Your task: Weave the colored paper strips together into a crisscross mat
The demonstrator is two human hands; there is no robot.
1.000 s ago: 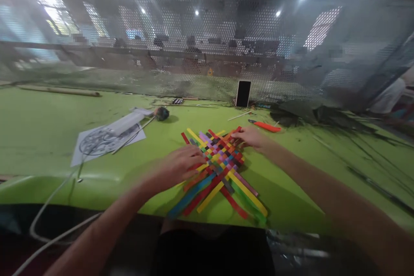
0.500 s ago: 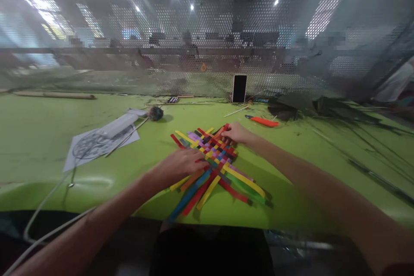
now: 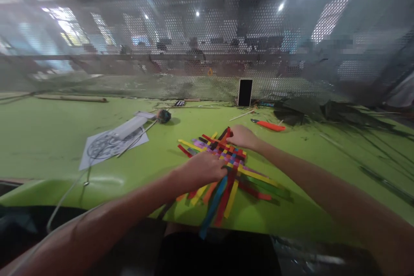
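Observation:
A woven mat (image 3: pixel 233 154) of coloured strips, in red, yellow, purple, black, orange, blue and green, lies on the green tabletop, its loose strip ends fanning out toward me. My left hand (image 3: pixel 205 167) is over its near left part, fingers curled and closed on strips at the near edge; the fingertips are partly hidden. At the far right corner my right hand (image 3: pixel 242 137) pinches the end of a strip, red and dark there. A blue strip (image 3: pixel 213 205) hangs over the table's front edge, between my left hand and my lap.
An orange-red cutter knife (image 3: pixel 271 126) lies beyond my right hand. Behind stands a dark-screened phone (image 3: pixel 245 93), before a perforated screen. On the left are a printed sheet (image 3: pixel 86 156) and a dark round lump (image 3: pixel 164 116). Dark sheets (image 3: pixel 302 110) lie at the right.
The view has shifted slightly. My left hand has moved right and toward me along the mat's near edge, and the loose strips have swung with it. My right hand stays at the far corner.

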